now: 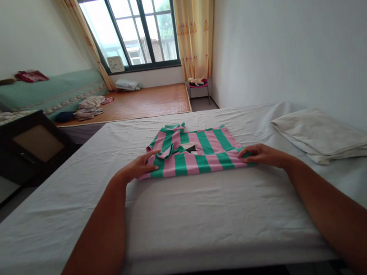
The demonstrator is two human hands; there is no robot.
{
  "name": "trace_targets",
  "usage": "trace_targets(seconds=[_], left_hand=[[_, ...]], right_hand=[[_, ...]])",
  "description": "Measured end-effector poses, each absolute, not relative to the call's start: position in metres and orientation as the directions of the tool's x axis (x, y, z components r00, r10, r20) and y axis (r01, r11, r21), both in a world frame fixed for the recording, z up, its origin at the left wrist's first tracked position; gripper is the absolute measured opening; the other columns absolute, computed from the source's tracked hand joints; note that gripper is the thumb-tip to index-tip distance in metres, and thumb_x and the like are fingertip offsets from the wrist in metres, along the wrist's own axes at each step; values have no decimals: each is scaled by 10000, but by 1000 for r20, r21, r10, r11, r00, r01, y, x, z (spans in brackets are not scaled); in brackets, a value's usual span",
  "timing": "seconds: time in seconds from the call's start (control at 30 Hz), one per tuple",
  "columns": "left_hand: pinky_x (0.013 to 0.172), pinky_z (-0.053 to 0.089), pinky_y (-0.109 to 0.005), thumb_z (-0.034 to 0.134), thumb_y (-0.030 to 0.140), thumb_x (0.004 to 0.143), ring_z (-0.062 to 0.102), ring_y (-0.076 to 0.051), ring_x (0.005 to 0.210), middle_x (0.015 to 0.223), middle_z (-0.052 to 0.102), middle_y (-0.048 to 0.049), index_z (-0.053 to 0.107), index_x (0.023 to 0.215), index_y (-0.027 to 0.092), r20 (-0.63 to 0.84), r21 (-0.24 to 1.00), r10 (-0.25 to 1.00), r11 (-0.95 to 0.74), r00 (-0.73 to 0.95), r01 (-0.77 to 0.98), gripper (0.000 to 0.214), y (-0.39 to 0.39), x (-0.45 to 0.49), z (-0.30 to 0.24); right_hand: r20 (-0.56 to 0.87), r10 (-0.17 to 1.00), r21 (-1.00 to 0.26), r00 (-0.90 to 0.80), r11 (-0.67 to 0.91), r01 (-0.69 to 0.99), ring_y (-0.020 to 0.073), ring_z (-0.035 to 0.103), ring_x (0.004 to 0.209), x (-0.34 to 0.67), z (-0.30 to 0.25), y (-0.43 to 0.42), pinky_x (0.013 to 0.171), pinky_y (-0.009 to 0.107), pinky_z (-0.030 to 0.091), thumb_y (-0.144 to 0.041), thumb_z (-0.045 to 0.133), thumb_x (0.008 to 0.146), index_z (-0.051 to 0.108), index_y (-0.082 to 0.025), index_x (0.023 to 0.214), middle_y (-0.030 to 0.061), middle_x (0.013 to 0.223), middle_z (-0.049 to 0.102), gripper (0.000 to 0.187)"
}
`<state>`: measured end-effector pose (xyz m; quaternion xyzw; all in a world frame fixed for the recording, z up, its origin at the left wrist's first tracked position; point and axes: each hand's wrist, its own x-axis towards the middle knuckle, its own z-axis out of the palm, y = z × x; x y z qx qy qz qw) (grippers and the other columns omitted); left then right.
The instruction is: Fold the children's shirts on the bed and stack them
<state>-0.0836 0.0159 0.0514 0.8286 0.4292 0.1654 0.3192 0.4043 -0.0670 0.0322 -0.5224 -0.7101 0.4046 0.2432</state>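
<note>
A pink and green striped shirt lies partly folded on the white sheet of the bed in front of me. My left hand rests on the shirt's near left corner, fingers stretched toward the fold. On the near right corner lies my right hand, fingers curled over the edge of the cloth. A sleeve is folded over the shirt's left half.
A folded white cloth lies on the bed at the right, by the wall. A dark cabinet stands at the left. Beyond are a low platform with a mat, loose clothes, a small stool and a window.
</note>
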Motion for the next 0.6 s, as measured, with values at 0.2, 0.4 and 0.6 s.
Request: trace_targets(seconds=[0.2, 0.4, 0.6], left_hand=[[997, 431, -424, 679, 394, 721, 526, -280, 1150, 1286, 543, -92, 602, 1282, 246, 255, 364, 853, -522, 456, 771, 584, 25, -72, 35], [985, 424, -403, 551, 261, 835, 526, -260, 1103, 1096, 638, -56, 724, 1065, 288, 375, 170, 784, -582, 494, 795, 289, 18, -30, 43], [936, 466, -302, 461, 184, 811, 622, -169, 974, 1023, 674, -20, 735, 862, 218, 369, 415, 740, -672, 562, 613, 281, 26, -49, 43]], right_hand=[[-51, 946, -800, -321, 153, 580, 106, 452, 607, 405, 25, -65, 540, 238, 338, -589, 638, 743, 726, -156, 975, 16, 763, 610, 500], [-7, 954, -771, -299, 185, 609, 127, 496, 642, 401, 23, -64, 582, 256, 373, -573, 618, 762, 732, -155, 969, 29, 797, 645, 481], [22, 949, -745, -316, 226, 628, 161, 553, 712, 403, 20, -63, 642, 279, 412, -562, 607, 776, 736, -173, 975, 38, 840, 675, 455]])
